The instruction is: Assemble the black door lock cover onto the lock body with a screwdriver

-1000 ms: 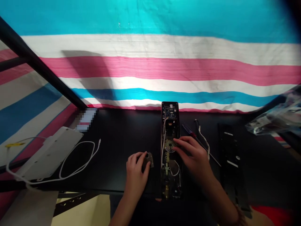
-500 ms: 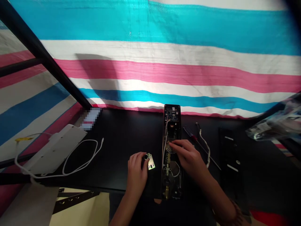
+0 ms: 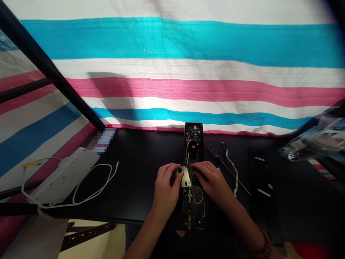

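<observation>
An opened long black housing (image 3: 201, 212) lies on the black table, with a circuit board (image 3: 193, 133) at its far end and brass-coloured fittings and wires inside. My left hand (image 3: 169, 181) pinches a small pale green board (image 3: 186, 178) with a round black part on it, held over the housing's left edge. Fingertips of my right hand (image 3: 211, 176) are closed at a round part (image 3: 192, 169) in the middle of the housing; whether they grip it is hidden.
Right of the housing lie a screwdriver (image 3: 229, 167), a sleeved cable (image 3: 232, 165) and a long black cover (image 3: 262, 180). A clear plastic bag (image 3: 309, 140) sits far right. On the left are a white power strip (image 3: 64, 176) and a white cable (image 3: 107, 180).
My left hand has brought the small board rightward, from beside the housing to over its edge. My right hand stays at the round part. The view has shifted slightly.
</observation>
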`<state>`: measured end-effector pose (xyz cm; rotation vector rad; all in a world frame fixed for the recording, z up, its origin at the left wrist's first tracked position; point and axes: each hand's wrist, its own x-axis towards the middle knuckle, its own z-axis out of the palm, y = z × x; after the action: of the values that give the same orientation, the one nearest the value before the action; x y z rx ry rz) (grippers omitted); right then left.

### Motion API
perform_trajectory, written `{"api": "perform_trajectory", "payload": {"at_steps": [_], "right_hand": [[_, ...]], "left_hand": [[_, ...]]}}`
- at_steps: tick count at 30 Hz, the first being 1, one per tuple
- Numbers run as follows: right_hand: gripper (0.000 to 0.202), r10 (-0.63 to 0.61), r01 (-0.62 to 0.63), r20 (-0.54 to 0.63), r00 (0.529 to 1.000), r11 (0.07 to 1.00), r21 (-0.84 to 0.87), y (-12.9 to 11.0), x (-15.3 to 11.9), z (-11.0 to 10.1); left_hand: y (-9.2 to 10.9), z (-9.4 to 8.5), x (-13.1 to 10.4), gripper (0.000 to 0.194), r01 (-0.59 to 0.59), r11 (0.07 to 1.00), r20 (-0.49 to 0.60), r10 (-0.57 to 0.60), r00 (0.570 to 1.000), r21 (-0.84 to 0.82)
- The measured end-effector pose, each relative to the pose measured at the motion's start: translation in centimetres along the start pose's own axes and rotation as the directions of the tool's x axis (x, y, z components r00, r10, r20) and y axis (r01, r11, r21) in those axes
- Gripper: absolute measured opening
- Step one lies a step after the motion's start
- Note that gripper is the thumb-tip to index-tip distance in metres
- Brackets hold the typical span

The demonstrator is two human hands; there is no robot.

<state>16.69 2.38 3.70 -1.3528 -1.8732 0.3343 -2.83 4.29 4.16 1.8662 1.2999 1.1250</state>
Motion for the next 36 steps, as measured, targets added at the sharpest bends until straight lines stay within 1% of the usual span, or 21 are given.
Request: {"api": "perform_trajectory", "payload": {"at_steps": [3,6,8,11,13,15,18,21,24,27,30,33,36], "right_hand": [[0.031,0.040,-0.039,0.020,0.999,0.999,-0.021,-0.5,-0.2,0.0],[0.031,0.046,-0.046,0.014,0.999,0.999,-0.024,-0.6,-0.4,0.1],[0.034,0.051,-0.051,0.006,0.999,0.999,-0.019,-0.4,-0.6,0.1],[0.044,0.071,-0.071,0.007,0.997,0.997,0.002,0.1,-0.9,0.1],[0.047,0.093,-0.093,-0.011,0.996,0.996,0.007,0.5,-1.0,0.1],[0.042,0.100,-0.101,-0.040,0.994,0.995,-0.015,0.7,-1.2,0.3],[0.035,0.072,-0.078,-0.075,0.995,0.994,-0.082,0.8,-1.5,0.7],[0.035,0.075,-0.089,-0.121,0.990,0.989,-0.117,0.8,-2.2,0.8],[0.034,0.141,-0.162,-0.213,0.967,0.983,-0.086,1.3,-3.3,0.4],[0.028,0.225,-0.243,-0.288,0.931,0.970,-0.027,2.0,-4.9,0.2],[0.024,0.298,-0.305,-0.296,0.907,0.952,0.025,2.4,-6.7,0.4],[0.022,0.352,-0.352,-0.282,0.893,0.935,0.051,2.3,-8.2,1.0],[0.022,0.379,-0.374,-0.284,0.881,0.925,0.073,1.6,-8.9,1.5]], "left_hand": [[0.2,0.6,0.1,0.019,-0.015,1.000,0.022,0.014,1.000,0.020],[0.5,1.1,0.2,0.020,-0.039,0.999,0.059,0.037,0.998,0.027],[0.8,1.3,0.4,0.020,-0.051,0.998,0.075,0.049,0.996,0.029],[1.0,1.7,0.7,0.021,-0.070,0.997,0.089,0.067,0.994,0.030],[1.0,1.8,0.9,0.020,-0.078,0.996,0.097,0.074,0.992,0.032],[0.9,2.0,1.0,0.020,-0.079,0.996,0.101,0.075,0.992,0.038],[0.8,2.2,1.1,0.020,-0.084,0.995,0.101,0.079,0.992,0.049],[1.0,2.5,1.3,0.021,-0.127,0.990,0.119,0.119,0.986,0.058],[1.1,3.0,1.6,0.021,-0.173,0.981,0.150,0.158,0.976,0.086],[1.1,3.6,1.6,0.022,-0.198,0.972,0.133,0.182,0.974,0.125],[1.0,3.9,1.6,0.023,-0.215,0.963,0.107,0.199,0.974,0.163],[1.1,4.0,1.5,0.025,-0.230,0.958,0.137,0.208,0.968,0.170],[1.2,3.9,1.7,0.025,-0.242,0.957,0.174,0.214,0.961,0.159]]}}
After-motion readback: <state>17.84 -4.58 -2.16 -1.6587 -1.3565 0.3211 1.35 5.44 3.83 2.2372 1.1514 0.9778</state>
